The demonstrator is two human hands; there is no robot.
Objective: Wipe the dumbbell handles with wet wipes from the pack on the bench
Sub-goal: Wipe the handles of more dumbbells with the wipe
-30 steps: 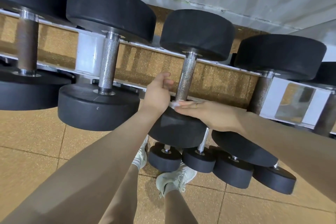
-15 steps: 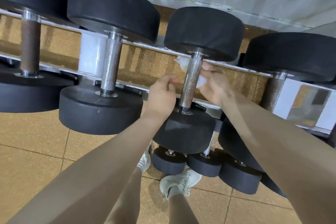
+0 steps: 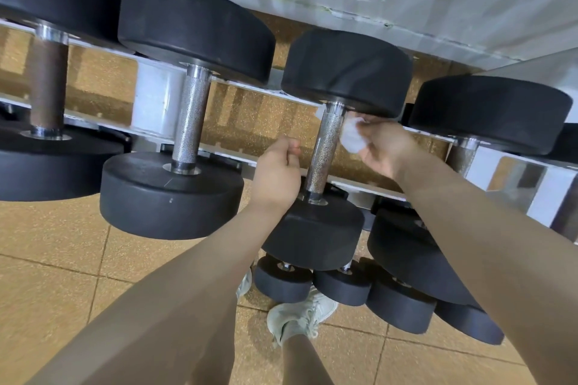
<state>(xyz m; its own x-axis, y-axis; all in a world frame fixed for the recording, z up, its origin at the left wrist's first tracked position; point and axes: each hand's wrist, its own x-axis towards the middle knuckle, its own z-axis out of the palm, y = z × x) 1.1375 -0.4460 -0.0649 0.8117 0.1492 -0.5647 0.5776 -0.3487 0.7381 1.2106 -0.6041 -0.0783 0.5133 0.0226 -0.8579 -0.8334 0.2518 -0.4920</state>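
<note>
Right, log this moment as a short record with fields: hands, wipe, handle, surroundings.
right hand: holds a white wipe at the upper end of the handle
left hand: curled beside the handle, holding nothing visible
handle: knurled metal, on the dumbbell in the middle of the rack
wipe contact: wipe at the handle's right side; a bit of white also shows on its left
neighbour handle: brown and rusty-looking, far left
rack: white, dumbbells laid across
below: smaller dumbbells, shoe
</note>
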